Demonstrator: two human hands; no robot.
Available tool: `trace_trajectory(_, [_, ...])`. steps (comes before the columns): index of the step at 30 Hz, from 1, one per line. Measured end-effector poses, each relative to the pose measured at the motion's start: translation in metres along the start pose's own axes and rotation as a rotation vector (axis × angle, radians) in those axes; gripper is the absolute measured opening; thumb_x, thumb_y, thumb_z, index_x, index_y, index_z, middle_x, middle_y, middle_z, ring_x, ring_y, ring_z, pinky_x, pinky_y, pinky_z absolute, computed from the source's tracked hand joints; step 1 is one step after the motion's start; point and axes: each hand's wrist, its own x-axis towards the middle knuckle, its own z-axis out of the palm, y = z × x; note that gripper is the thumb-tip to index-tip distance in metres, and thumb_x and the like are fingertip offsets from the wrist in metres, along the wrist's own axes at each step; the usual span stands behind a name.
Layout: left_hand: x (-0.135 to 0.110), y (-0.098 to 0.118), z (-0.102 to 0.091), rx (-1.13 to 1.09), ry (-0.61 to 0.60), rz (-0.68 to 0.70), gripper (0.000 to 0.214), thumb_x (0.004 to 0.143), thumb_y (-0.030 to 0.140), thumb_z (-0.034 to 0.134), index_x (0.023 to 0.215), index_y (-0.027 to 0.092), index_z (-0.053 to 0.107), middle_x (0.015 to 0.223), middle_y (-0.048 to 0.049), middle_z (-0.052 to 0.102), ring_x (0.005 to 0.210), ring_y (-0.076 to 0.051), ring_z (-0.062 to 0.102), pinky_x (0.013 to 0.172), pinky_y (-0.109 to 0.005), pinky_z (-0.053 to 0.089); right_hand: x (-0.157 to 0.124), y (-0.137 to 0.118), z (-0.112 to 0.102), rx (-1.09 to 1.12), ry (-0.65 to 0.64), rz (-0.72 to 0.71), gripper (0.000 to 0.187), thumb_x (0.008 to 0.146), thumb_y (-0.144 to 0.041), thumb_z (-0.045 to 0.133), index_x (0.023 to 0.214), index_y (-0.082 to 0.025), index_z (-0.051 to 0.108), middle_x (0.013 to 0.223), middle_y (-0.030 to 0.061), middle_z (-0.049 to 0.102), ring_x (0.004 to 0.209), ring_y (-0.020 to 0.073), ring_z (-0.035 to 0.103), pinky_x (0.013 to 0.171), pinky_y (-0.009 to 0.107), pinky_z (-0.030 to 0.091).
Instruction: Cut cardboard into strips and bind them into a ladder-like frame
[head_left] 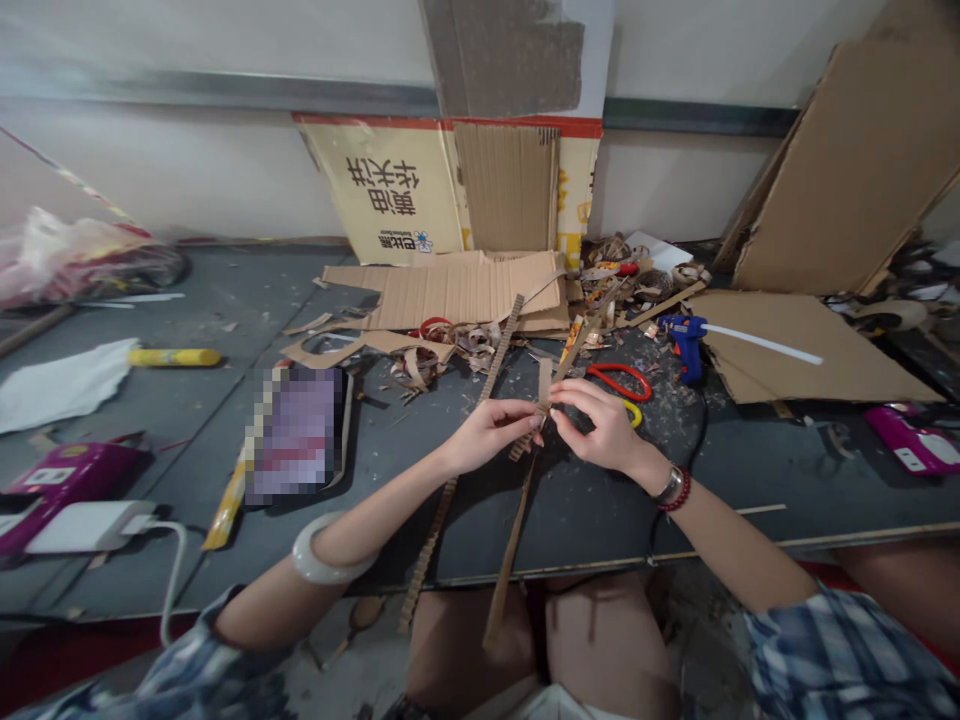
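Close together over the table's front half, both my hands work on a narrow cardboard strip point(514, 545). It runs down between the hands past the table edge; its upper end slants up to the right. My left hand point(487, 436) pinches the strip between thumb and fingers. From the other side, my right hand point(600, 425) has its fingertips closed on the strip at the same spot. A second, corrugated strip point(433, 545) passes beneath my left hand and hangs over the front edge. What lies exactly between the fingertips is partly hidden. Scissors with red handles point(621, 382) lie just beyond my right hand.
A blue glue gun point(684, 348) with a white glue stick stands at right, its cord trailing forward. Cardboard scraps point(472, 290) and curled strips cover the back. A phone point(300, 435), yellow-wrapped stick point(227, 510), yellow tube point(176, 357) and purple power strip point(75, 480) lie left.
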Motion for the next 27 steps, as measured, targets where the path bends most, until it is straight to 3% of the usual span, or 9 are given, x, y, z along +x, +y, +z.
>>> trace_trajectory(8, [-0.0013, -0.003, 0.0011, -0.011, -0.034, -0.032, 0.026, 0.083, 0.031, 0.052, 0.095, 0.011, 0.064, 0.073, -0.0033, 0.066, 0.069, -0.012, 0.058, 0.07, -0.023, 0.046, -0.0006, 0.0055, 0.0041, -0.057, -0.021, -0.007, 0.011, 0.084, -0.019, 0.052, 0.078, -0.016, 0.061, 0.087, 0.0072, 0.064, 0.084, 0.0149, 0.06, 0.077, 0.029, 0.052])
trace_trajectory(16, [0.0003, -0.0061, 0.0001, 0.025, -0.037, -0.065, 0.029, 0.084, 0.034, 0.051, 0.097, 0.011, 0.063, 0.078, -0.0046, 0.068, 0.07, -0.013, 0.059, 0.064, -0.022, 0.045, -0.0053, 0.0071, 0.0064, -0.12, -0.1, -0.086, 0.015, 0.087, -0.016, 0.046, 0.083, -0.015, 0.061, 0.092, 0.0084, 0.064, 0.086, 0.0152, 0.06, 0.079, 0.029, 0.051])
trace_trajectory(27, [0.0001, -0.0092, 0.0011, 0.009, -0.018, -0.009, 0.027, 0.084, 0.031, 0.052, 0.098, 0.011, 0.064, 0.076, -0.0042, 0.068, 0.072, -0.013, 0.06, 0.073, -0.024, 0.046, 0.0005, 0.0029, 0.0048, -0.051, 0.014, 0.046, 0.013, 0.085, -0.018, 0.051, 0.074, -0.017, 0.058, 0.082, 0.0047, 0.061, 0.077, 0.0134, 0.058, 0.069, 0.026, 0.049])
